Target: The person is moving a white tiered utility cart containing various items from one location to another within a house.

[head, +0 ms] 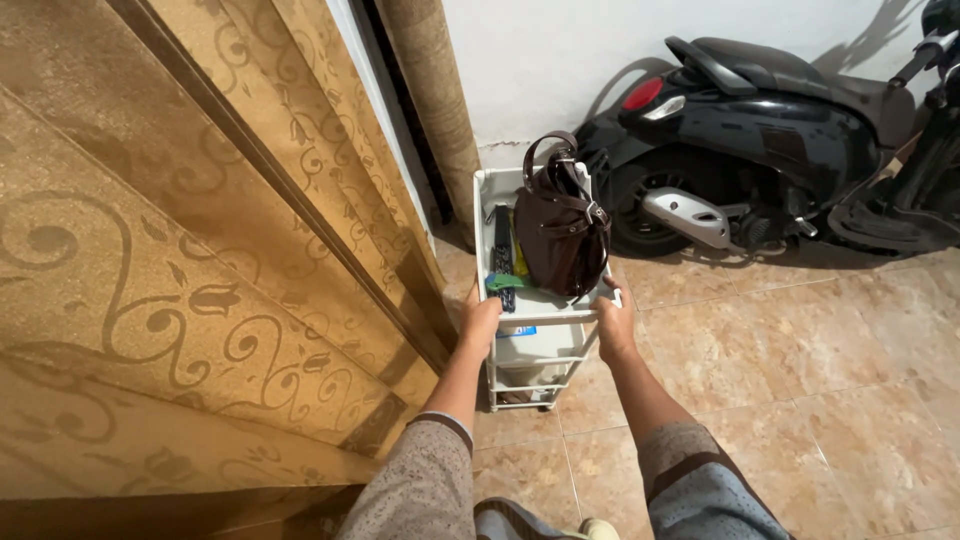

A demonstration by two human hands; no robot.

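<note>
From my feed I see both hands on the near end of a narrow white cart (487, 215), a tiered trolley that stands on the tan tile floor (800, 360) between a gold patterned curtain (200, 250) and a black scooter (760, 130). The left hand (480, 322) curls over the cart's near left corner, fingers wrapped on the rim. The right hand (613, 325) grips the near right corner the same way, thumb on top. Neither hand is spread flat; both are closed around the rim.

The cart lies straight ahead of the hands, its long axis running away from me toward the white wall (560, 60). Its far end is close to the wall and just beside the scooter's rear wheel. The 2 hands sit about level with each other, so neither is clearly nearer.

On the top tier, a dark brown handbag (560, 235) fills the right side and far end, straps arching above the rim. Along the left edge lies a long black item (502, 250) with something green (505, 283) at its near end; I cannot tell what they are. A lower tier holds a pale container (535, 352).
</note>
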